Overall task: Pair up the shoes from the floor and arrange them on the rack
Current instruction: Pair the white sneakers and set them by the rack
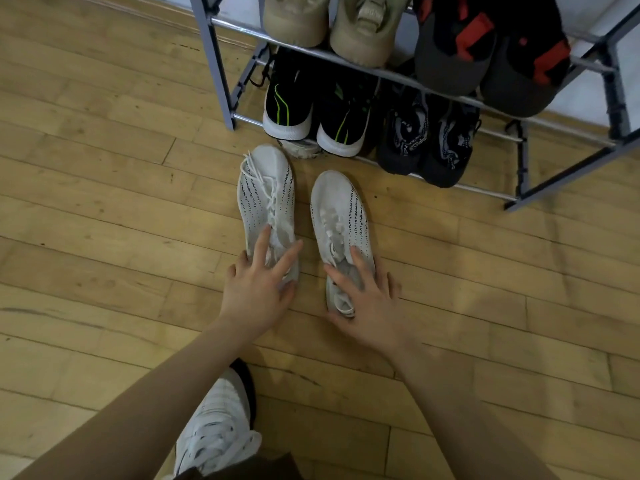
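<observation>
Two white knit shoes with black dotted lines lie side by side on the wooden floor, toes toward the rack. My left hand (258,287) rests on the heel end of the left white shoe (266,188), fingers spread and fairly straight. Over the heel and opening of the right white shoe (341,206) lies my right hand (369,299), thumb on its inner side and fingers over the outer side. Both shoes sit flat on the floor. The grey metal rack (221,84) stands just beyond them.
The rack's upper tier holds a beige pair (329,22) and a black-and-red pair (485,53). Its lower tier holds a black pair with green stripes (311,112) and a black-grey pair (426,147). A dirty white toe (301,149) pokes out underneath. My own white sneaker (218,434) is at the bottom.
</observation>
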`<state>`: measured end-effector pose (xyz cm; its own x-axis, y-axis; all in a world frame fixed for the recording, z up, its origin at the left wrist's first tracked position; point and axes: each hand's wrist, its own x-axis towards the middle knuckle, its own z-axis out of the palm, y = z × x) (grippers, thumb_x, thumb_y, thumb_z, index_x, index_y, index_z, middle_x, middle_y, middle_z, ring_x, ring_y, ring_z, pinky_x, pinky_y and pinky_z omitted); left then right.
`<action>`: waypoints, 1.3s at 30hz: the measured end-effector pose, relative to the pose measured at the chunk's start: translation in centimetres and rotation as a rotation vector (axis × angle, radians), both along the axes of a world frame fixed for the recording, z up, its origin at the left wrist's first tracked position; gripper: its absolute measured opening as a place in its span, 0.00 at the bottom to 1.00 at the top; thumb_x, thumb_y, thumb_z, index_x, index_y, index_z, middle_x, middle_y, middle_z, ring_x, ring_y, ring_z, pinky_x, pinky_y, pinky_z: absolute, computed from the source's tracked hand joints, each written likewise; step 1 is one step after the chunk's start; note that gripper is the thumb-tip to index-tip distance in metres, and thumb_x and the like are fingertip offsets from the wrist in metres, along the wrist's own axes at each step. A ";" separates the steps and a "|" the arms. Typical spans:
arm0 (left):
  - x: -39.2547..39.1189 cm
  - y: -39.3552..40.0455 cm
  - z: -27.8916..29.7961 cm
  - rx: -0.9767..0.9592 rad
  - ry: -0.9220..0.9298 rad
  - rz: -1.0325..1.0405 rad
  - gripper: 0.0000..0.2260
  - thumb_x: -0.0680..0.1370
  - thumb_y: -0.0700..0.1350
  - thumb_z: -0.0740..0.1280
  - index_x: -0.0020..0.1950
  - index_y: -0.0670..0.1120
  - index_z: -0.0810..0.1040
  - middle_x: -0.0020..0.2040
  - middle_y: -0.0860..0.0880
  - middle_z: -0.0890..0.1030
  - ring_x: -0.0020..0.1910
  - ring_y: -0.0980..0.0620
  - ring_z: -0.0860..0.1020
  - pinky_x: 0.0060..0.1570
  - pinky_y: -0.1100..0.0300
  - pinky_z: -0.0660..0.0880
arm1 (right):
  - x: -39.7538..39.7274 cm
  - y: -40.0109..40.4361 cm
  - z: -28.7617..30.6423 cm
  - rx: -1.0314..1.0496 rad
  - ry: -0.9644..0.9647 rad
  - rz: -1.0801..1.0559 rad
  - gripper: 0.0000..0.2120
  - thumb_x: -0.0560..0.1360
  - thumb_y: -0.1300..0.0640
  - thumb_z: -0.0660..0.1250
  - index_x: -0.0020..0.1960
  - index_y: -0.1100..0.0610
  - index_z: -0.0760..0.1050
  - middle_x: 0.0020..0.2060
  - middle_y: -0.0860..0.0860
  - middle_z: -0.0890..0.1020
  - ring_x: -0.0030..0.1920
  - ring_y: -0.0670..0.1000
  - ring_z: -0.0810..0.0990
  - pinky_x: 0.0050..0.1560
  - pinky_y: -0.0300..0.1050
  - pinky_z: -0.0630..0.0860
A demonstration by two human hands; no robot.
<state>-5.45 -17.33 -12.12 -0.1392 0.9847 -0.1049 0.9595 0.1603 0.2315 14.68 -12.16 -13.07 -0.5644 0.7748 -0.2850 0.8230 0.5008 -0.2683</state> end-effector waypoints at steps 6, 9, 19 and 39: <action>-0.3 0.7 -0.3 -0.064 0.031 -0.033 0.24 0.74 0.55 0.66 0.69 0.56 0.66 0.76 0.41 0.54 0.59 0.28 0.70 0.47 0.38 0.75 | -0.7 0.1 -0.9 -0.022 0.212 -0.050 0.30 0.74 0.46 0.66 0.73 0.39 0.57 0.76 0.49 0.46 0.71 0.63 0.51 0.67 0.60 0.60; -0.8 0.2 0.0 -0.049 -0.010 0.006 0.21 0.73 0.52 0.68 0.65 0.53 0.71 0.74 0.39 0.59 0.58 0.27 0.70 0.46 0.37 0.75 | -2.0 0.6 -1.5 -0.004 0.281 -0.102 0.30 0.73 0.47 0.68 0.72 0.42 0.60 0.76 0.51 0.49 0.71 0.65 0.54 0.67 0.61 0.61; -2.6 0.9 -0.9 -0.089 0.057 -0.071 0.29 0.73 0.62 0.64 0.71 0.62 0.59 0.76 0.44 0.47 0.62 0.31 0.67 0.49 0.41 0.75 | -3.5 1.3 -1.6 0.008 0.133 -0.077 0.31 0.74 0.43 0.65 0.71 0.33 0.53 0.74 0.45 0.34 0.72 0.68 0.47 0.70 0.64 0.57; -7.1 -2.0 6.2 0.239 -0.179 0.139 0.22 0.68 0.49 0.74 0.61 0.54 0.76 0.66 0.43 0.69 0.49 0.33 0.74 0.38 0.43 0.77 | -8.5 0.6 5.6 0.095 0.568 -0.027 0.21 0.71 0.43 0.61 0.61 0.48 0.76 0.70 0.52 0.67 0.70 0.67 0.59 0.62 0.68 0.67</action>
<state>-12.59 -19.36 -5.97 -0.2743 0.9572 0.0920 0.8728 0.2077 0.4417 6.18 -11.53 -7.46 -0.5882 0.7985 0.1284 0.5761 0.5251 -0.6264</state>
